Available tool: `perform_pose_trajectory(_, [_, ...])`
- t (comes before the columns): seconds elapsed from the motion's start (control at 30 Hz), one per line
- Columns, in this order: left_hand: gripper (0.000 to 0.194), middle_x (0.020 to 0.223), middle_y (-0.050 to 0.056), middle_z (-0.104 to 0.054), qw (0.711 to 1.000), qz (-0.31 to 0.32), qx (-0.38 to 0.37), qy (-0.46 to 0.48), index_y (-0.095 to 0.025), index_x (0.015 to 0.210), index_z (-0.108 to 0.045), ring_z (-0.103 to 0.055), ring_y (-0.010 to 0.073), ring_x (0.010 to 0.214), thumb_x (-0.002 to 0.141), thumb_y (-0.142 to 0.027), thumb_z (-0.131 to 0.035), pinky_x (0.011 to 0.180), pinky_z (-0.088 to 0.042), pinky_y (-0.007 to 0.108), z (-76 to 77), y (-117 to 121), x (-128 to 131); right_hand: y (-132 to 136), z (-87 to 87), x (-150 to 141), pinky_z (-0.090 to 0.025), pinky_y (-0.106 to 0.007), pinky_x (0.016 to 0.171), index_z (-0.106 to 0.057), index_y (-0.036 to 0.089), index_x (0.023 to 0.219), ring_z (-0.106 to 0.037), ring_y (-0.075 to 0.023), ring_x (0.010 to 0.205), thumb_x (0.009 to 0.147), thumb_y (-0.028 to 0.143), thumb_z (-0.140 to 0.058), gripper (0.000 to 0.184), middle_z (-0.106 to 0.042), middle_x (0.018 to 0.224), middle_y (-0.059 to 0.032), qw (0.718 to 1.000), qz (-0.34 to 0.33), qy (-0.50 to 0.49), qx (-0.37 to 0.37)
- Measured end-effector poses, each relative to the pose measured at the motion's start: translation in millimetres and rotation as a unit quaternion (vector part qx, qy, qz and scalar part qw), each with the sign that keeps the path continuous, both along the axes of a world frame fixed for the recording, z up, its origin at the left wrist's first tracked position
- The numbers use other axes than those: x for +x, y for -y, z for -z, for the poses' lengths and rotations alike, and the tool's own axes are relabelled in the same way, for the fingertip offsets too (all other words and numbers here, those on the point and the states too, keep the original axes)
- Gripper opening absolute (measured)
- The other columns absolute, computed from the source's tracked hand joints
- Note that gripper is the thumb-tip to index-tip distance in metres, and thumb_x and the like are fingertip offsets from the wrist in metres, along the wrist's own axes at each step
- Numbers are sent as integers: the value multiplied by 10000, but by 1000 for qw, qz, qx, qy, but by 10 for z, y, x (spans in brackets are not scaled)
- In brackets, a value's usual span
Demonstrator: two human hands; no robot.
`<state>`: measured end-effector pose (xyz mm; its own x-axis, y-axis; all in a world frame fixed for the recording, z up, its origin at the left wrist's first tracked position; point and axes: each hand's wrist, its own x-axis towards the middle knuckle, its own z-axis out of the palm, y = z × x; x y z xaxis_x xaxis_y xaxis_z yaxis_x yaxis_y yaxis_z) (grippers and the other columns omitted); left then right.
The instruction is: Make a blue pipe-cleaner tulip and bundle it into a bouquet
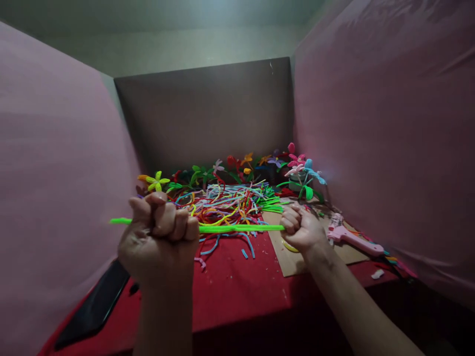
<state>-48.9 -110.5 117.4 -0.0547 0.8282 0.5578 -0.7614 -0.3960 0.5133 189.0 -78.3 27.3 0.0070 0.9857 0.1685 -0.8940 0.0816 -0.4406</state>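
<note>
A bright green pipe cleaner (237, 228) is stretched level between my two hands above the red table. My left hand (159, 232) is a closed fist round it near its left end, and a short green tip sticks out to the left. My right hand (301, 227) is closed on its right end. Behind the hands lies a loose heap of coloured pipe cleaners (230, 200).
Finished pipe-cleaner flowers (300, 170) stand along the back wall. A pink glue gun (352, 238) lies at the right on a cardboard sheet (297, 262). A black flat object (92, 306) rests at the left table edge. Pink panels close in both sides.
</note>
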Motion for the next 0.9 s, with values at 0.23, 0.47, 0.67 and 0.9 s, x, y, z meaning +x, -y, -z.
perform_pose_trajectory(0.23, [349, 436, -72, -116, 994, -30, -13, -104, -149, 683, -559, -94, 54, 355, 898, -327, -350, 309, -119, 212, -332, 139, -91, 140, -191, 9, -278, -195, 388, -536, 175, 627, -321, -58, 371, 826, 299, -499, 238, -401, 446, 54, 985, 80, 135, 65])
perform_pose_trajectory(0.47, [292, 437, -84, -135, 987, 11, -69, -143, -154, 707, -580, -117, 45, 334, 867, -340, -423, 301, -146, 189, -324, 130, 102, 363, -473, -765, -462, -305, 750, -657, 119, 905, -624, -137, 735, 757, 311, -603, 249, -678, 773, -55, 897, -174, 356, 195])
perform_pose_trajectory(0.67, [300, 413, -89, -167, 986, 1, -76, -147, -137, 680, -576, -142, 38, 321, 868, -321, -432, 303, -163, 179, -291, 83, 109, 332, -290, -856, -382, -172, 371, -643, 83, 723, -520, -67, 362, 717, 319, -639, 237, -654, 568, -41, 902, -236, 341, 120])
perform_pose_trajectory(0.9, [218, 497, -51, -441, 996, 15, -45, -74, -135, 786, -601, -429, 47, 422, 755, -350, -613, 449, -402, 176, -96, -307, 146, 208, -258, -865, -329, -160, 327, -632, 86, 664, -450, -47, 313, 676, 289, -664, 206, -616, 482, -14, 932, -154, 319, 77])
